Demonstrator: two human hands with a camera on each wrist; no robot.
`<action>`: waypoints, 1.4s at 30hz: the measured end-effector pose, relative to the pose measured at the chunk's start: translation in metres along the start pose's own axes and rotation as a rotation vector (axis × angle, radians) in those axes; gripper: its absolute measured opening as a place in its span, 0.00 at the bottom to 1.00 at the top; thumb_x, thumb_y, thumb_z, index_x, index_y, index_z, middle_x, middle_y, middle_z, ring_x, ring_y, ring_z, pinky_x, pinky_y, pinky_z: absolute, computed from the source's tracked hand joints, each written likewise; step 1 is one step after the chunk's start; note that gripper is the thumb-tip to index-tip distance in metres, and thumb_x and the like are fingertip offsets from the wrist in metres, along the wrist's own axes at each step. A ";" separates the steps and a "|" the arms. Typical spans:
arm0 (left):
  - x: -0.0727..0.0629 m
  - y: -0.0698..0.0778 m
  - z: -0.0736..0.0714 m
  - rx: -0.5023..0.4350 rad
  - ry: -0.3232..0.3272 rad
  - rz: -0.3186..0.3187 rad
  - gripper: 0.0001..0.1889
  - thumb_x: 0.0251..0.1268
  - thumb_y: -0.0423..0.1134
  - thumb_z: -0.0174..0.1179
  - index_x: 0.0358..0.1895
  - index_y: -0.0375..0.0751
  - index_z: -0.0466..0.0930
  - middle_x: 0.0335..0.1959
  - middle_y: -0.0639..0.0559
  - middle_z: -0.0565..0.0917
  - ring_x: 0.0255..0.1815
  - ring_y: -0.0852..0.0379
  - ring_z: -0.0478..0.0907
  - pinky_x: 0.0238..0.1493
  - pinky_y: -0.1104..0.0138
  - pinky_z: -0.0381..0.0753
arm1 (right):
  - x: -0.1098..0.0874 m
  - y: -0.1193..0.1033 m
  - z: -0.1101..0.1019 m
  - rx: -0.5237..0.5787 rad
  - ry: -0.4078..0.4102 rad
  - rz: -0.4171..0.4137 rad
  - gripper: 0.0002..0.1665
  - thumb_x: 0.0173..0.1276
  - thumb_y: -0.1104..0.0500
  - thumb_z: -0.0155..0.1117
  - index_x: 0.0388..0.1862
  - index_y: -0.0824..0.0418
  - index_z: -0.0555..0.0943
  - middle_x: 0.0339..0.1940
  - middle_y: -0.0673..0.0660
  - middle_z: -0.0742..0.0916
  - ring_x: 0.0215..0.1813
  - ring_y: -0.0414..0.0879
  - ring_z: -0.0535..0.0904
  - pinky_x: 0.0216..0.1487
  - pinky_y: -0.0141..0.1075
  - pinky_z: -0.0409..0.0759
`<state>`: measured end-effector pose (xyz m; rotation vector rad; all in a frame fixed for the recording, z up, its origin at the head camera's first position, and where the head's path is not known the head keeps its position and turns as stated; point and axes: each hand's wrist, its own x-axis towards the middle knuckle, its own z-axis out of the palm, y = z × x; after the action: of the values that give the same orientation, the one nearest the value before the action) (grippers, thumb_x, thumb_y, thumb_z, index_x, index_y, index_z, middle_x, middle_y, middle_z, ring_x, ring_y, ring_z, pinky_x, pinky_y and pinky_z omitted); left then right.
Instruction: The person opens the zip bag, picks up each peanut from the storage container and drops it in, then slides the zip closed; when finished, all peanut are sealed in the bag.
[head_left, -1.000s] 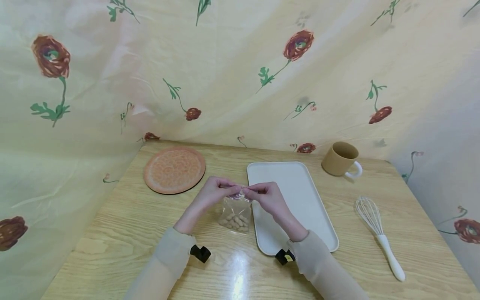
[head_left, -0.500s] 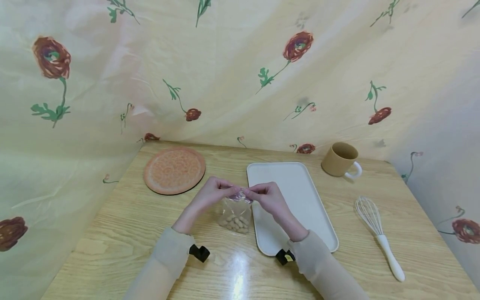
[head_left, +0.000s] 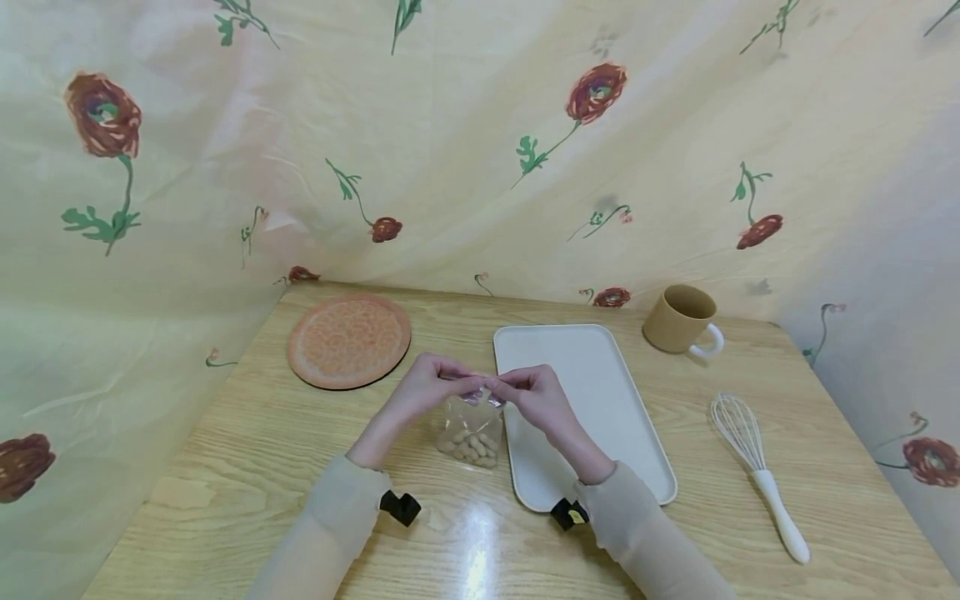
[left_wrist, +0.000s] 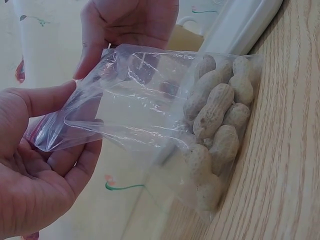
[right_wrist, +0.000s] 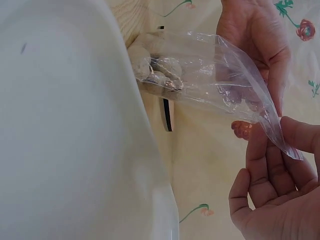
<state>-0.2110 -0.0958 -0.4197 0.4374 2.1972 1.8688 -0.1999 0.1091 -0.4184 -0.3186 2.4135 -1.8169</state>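
Observation:
A clear zip bag [head_left: 471, 429] stands upright on the table, its lower part filled with several unshelled peanuts [left_wrist: 215, 111]. My left hand [head_left: 435, 380] pinches the bag's top edge on the left between thumb and fingers. On the other side, my right hand [head_left: 534, 390] pinches the same top edge, the two thumbs nearly meeting. In the left wrist view, the plastic near the top is creased under the left thumb. The right wrist view shows the reddish zip strip [right_wrist: 296, 153] at the right fingers [right_wrist: 270, 175].
Just right of the bag lies a white rectangular tray [head_left: 585, 375]. A round orange-patterned mat [head_left: 349, 340] is at the back left. At the back right stands a tan mug [head_left: 678, 319] with a white handle, and a whisk [head_left: 761, 475] lies at the right.
Both hands stay at the bag's top, with thumbs and fingertips shifting slightly along the edge. The purplish strip between them showed more half a second ago. The bag's base has not moved.

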 end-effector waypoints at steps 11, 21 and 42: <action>0.001 0.000 0.002 0.041 0.022 0.022 0.10 0.67 0.33 0.65 0.42 0.27 0.86 0.34 0.42 0.89 0.32 0.55 0.86 0.45 0.51 0.83 | 0.000 0.000 0.001 -0.023 -0.026 -0.004 0.11 0.67 0.60 0.70 0.38 0.70 0.88 0.28 0.58 0.89 0.31 0.50 0.85 0.42 0.45 0.81; 0.002 0.000 0.005 0.111 0.018 0.086 0.09 0.68 0.34 0.64 0.41 0.29 0.87 0.35 0.43 0.88 0.36 0.52 0.87 0.44 0.57 0.84 | -0.001 -0.001 0.002 0.009 -0.004 -0.006 0.10 0.66 0.63 0.70 0.39 0.70 0.88 0.27 0.58 0.89 0.30 0.52 0.85 0.41 0.46 0.83; 0.001 0.000 0.004 0.120 -0.030 -0.014 0.09 0.70 0.32 0.61 0.44 0.27 0.85 0.39 0.41 0.88 0.38 0.52 0.86 0.43 0.64 0.83 | 0.002 0.003 0.001 0.027 0.010 0.049 0.09 0.63 0.65 0.71 0.37 0.72 0.87 0.26 0.57 0.89 0.28 0.42 0.82 0.42 0.45 0.81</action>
<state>-0.2107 -0.0915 -0.4209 0.4673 2.2949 1.7175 -0.2016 0.1087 -0.4219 -0.2467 2.3793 -1.8330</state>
